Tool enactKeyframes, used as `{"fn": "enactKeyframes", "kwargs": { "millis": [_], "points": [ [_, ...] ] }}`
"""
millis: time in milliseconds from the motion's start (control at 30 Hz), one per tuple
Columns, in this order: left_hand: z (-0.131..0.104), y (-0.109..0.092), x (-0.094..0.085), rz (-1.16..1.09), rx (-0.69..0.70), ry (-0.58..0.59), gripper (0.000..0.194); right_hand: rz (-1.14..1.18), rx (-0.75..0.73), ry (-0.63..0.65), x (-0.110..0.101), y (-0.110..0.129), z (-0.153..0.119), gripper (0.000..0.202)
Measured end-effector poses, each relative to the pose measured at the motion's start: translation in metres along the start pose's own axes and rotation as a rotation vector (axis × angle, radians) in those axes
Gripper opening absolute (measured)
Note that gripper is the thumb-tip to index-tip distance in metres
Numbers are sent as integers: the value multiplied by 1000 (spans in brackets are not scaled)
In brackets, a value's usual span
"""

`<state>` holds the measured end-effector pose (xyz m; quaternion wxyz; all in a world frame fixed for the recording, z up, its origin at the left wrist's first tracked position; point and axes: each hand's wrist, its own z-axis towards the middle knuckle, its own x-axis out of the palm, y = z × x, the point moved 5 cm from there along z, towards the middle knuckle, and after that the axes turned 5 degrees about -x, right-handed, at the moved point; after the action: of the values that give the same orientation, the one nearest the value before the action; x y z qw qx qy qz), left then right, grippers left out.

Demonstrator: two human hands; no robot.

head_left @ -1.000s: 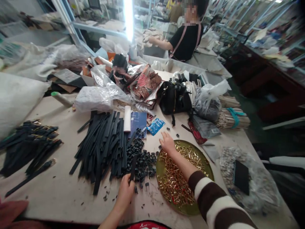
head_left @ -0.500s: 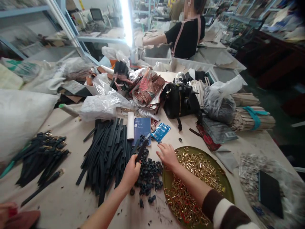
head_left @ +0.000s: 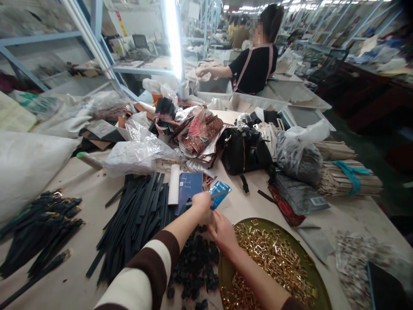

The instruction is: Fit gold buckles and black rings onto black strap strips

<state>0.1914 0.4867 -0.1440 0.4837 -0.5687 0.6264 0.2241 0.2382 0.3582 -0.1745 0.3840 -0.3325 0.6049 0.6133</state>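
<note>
Blue notebook [head_left: 189, 189], handwriting on cover, beside hands [head_left: 211, 215]

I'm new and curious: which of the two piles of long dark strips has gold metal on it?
The left pile: gold metal shows at its strip ends. The right pile shows none.

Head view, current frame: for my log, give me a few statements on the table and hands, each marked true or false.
1. The round tray holds gold-coloured metal buckles. True.
2. The white roll lies right of the blue booklet. False: it lies along the left side.
3. A turquoise band goes around a bundle of pale strips. True.
4. The black bag sits in the tray. False: it is on the table, beyond the tray.
5. The left hand and right hand are close together. True.
</note>
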Motion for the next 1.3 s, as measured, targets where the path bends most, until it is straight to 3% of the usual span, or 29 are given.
{"fn": "enactKeyframes", "kwargs": {
  "millis": [133, 233, 300, 367, 533, 667, 767, 933, 1033, 1100, 1200, 1300],
  "points": [
    [11, -11, 3, 79, -15, 11, 20, -10, 3, -23, -11, -5, 9, 41],
    [13, -13, 1, 114, 12, 27, 20, 95, -138, 48, -2, 16, -1, 40],
    [12, -12, -5, 120, 45, 33, 20, 152, -186, 65, 3, 27, -10, 37],
    [14, -12, -16, 117, 83, 20, 22, 160, -155, 35, 2, 22, -12, 35],
    [35, -25, -56, 106, 149, -54, 24, 114, -99, 21, 3, -11, 22, 41],
    [46, -20, -68, 111, 128, -125, 30, 83, -128, -12, 5, -7, 51, 51],
    [31, 10, -56, 133, 107, -128, 33, 71, -177, 38, 9, 8, 41, 51],
    [-11, 63, -20, 163, 109, -66, 25, 82, -197, 168, 12, 33, -24, 47],
    [-28, 68, -1, 144, 142, -22, 22, 133, -267, 238, 10, 48, -52, 42],
    [-39, 64, 9, 126, 167, 14, 22, 180, -300, 244, 7, 52, -55, 36],
    [-57, 58, 19, 96, 217, 86, 21, 202, -168, 150, -1, 37, -42, 26],
    [-68, 65, 12, 75, 211, 82, 29, 159, -21, 69, -9, 16, -27, 22]
  ]
}}
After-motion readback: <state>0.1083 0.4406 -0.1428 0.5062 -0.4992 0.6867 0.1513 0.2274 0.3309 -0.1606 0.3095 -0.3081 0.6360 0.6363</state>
